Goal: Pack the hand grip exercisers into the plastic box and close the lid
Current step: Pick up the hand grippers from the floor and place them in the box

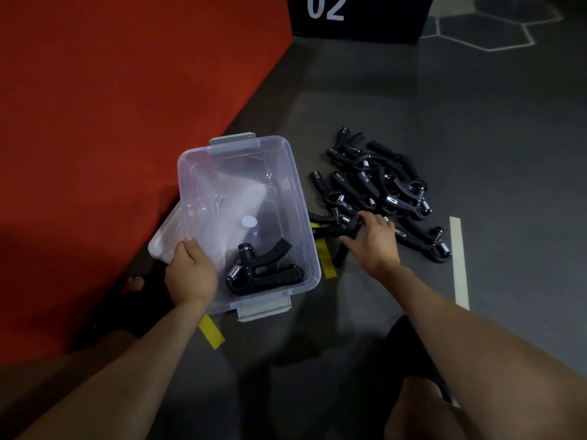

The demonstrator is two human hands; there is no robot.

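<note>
A clear plastic box (287, 173) with grey latches stands open on the floor. One black hand grip exerciser (265, 269) lies in its near corner. My left hand (190, 274) grips the box's near left rim. A pile of several black exercisers (381, 188) lies on the floor right of the box. My right hand (374, 239) reaches into the near edge of the pile, fingers closing on a black exerciser (336, 222) beside the box. The clear lid (165, 239) lies partly under the box at its left.
A red mat (111, 122) covers the floor to the left. Yellow tape strips (211, 331) and a white tape strip (459, 262) mark the grey floor. A black block marked 02 (359, 17) stands at the far top. My knees show at the bottom.
</note>
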